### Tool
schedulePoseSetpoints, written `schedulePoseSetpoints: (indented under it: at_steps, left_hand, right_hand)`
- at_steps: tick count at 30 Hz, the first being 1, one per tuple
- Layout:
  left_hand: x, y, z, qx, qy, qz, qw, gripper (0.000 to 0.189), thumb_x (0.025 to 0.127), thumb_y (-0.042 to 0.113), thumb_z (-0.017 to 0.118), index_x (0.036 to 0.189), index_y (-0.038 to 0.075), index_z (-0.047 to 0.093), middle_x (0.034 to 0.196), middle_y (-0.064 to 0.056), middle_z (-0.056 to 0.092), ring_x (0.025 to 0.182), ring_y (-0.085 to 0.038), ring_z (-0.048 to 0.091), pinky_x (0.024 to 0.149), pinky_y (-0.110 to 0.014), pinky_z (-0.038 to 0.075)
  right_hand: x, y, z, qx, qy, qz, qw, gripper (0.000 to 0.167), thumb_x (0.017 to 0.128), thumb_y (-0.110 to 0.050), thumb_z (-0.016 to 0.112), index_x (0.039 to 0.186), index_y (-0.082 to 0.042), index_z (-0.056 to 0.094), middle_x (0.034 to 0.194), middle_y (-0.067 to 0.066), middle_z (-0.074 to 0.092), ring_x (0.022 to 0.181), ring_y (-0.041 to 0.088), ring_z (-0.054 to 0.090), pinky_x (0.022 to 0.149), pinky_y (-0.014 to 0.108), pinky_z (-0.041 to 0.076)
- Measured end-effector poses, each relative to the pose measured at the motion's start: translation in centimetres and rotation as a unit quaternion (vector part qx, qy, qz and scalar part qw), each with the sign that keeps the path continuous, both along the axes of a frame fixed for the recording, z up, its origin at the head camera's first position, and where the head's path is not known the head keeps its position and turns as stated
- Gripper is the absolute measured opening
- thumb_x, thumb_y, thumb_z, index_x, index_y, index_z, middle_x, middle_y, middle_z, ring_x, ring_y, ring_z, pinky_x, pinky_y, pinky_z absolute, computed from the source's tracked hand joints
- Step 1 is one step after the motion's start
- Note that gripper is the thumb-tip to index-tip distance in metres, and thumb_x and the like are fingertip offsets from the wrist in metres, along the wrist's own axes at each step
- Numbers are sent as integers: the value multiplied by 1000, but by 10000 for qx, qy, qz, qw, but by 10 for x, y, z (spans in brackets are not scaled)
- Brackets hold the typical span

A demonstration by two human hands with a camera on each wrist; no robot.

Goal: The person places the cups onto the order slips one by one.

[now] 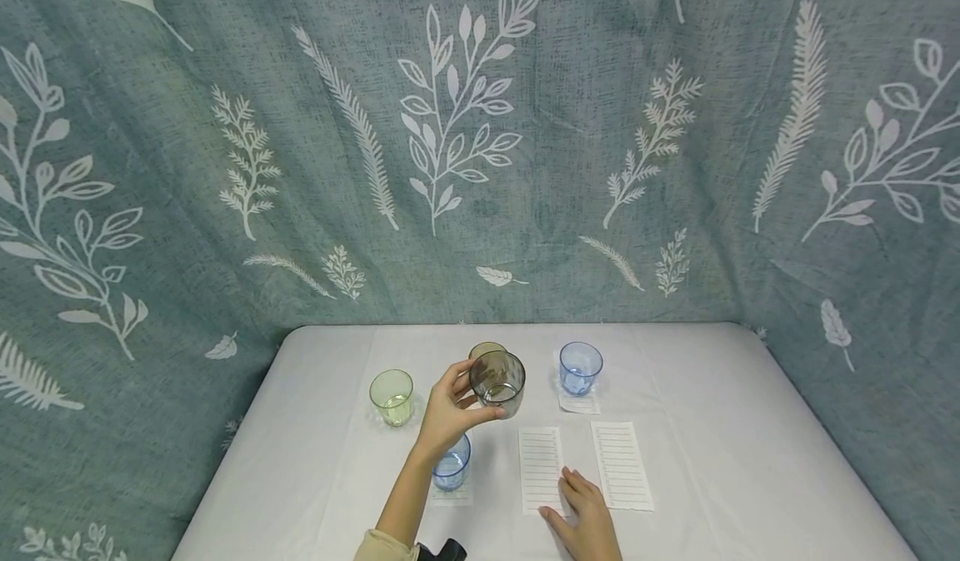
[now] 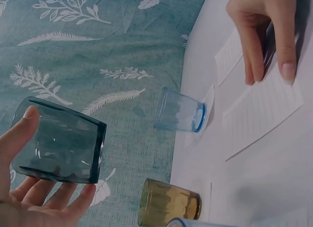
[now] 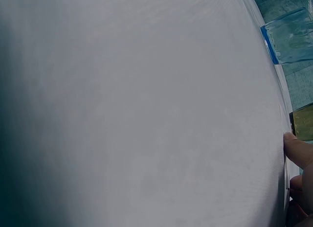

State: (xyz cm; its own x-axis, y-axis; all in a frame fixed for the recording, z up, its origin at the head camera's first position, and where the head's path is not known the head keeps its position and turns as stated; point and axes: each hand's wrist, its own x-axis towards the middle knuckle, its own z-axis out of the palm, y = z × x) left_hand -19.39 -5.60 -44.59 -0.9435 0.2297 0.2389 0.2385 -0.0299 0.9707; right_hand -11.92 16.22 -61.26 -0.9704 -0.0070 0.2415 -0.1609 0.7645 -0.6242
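Note:
My left hand (image 1: 453, 407) holds up a smoky grey glass tumbler (image 1: 498, 382), thumb on one side and fingers on the other; the glass (image 2: 58, 141) lies tilted across the left wrist view. With fingers extended, my right hand (image 1: 583, 515) touches the lower right edge of a lined paper slip (image 1: 540, 461) on the table. A second lined slip (image 1: 621, 465) lies right of it. In the right wrist view only part of the right hand (image 3: 301, 161) shows, at the right edge.
A blue glass (image 1: 581, 369) stands on a slip at the back right. Another blue glass (image 1: 451, 468) on a slip is partly behind my left arm. A green glass (image 1: 392, 398) stands at left. An amber glass (image 2: 168, 202) is mostly hidden behind the grey one in the head view.

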Motion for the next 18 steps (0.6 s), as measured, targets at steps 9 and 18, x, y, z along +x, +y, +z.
schedulePoseSetpoints:
  at_steps: [9, 18]
  left_hand:
    - [-2, 15, -26, -47, 148, -45, 9999, 74, 70, 2, 81, 133, -2, 44, 128, -23, 54, 119, -40, 51, 102, -50, 41]
    - [12, 36, -30, 69, 236, 21, 9997, 76, 69, 1, 81, 134, -4, 42, 134, -24, 48, 125, -40, 46, 104, -51, 37]
  right_hand:
    - [0, -2, 4, -16, 89, 18, 10000, 55, 73, -23, 80, 109, 15, 61, 124, 25, 57, 115, 44, 52, 94, 55, 44]
    - [-2, -1, 4, 38, 79, 18, 10000, 54, 73, -24, 80, 108, 14, 62, 123, 25, 57, 113, 45, 52, 93, 56, 45]
